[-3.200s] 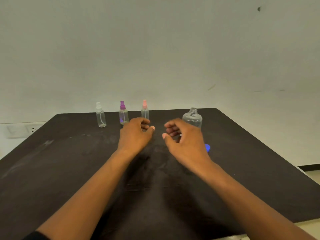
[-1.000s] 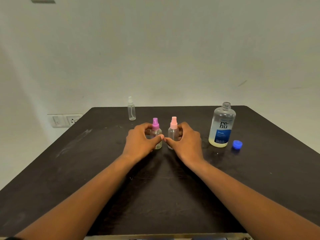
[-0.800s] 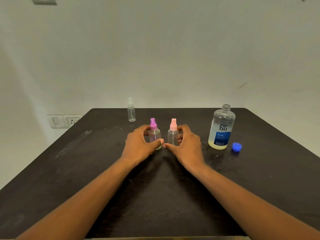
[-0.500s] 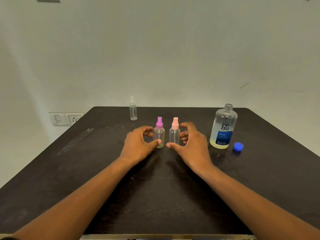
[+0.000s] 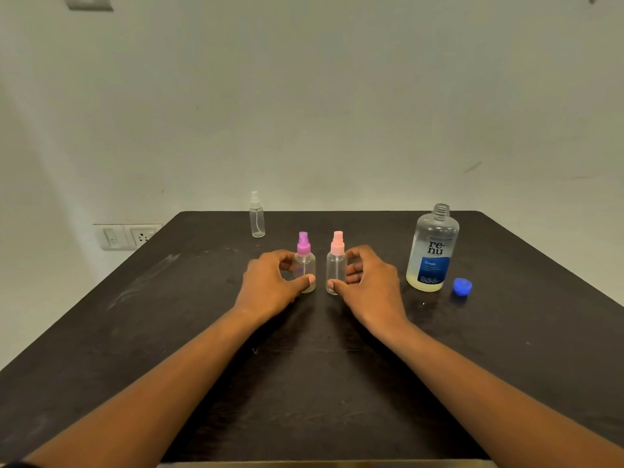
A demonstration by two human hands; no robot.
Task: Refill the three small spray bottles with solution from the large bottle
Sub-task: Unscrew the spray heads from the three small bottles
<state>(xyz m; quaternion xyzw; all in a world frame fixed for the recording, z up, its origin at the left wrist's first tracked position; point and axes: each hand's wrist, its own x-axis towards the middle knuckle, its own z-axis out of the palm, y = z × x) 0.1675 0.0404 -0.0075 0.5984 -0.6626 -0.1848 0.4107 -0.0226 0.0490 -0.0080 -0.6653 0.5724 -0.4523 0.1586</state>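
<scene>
Curling round the purple-capped spray bottle [image 5: 305, 265], the left hand [image 5: 270, 285] has its thumb on the bottle's lower front and its fingers behind, while the right hand [image 5: 366, 285] pinches the pink-capped spray bottle [image 5: 336, 265] likewise, both bottles upright on the dark counter [image 5: 169, 332] just beside each other between the two grips. Beyond the left grip stands the clear-capped spray bottle [image 5: 257, 216], well apart. Right of the right grip stands the uncapped large bottle [image 5: 433, 249], a little yellowish liquid at its base, its blue cap [image 5: 462, 286] lying just beside it.
</scene>
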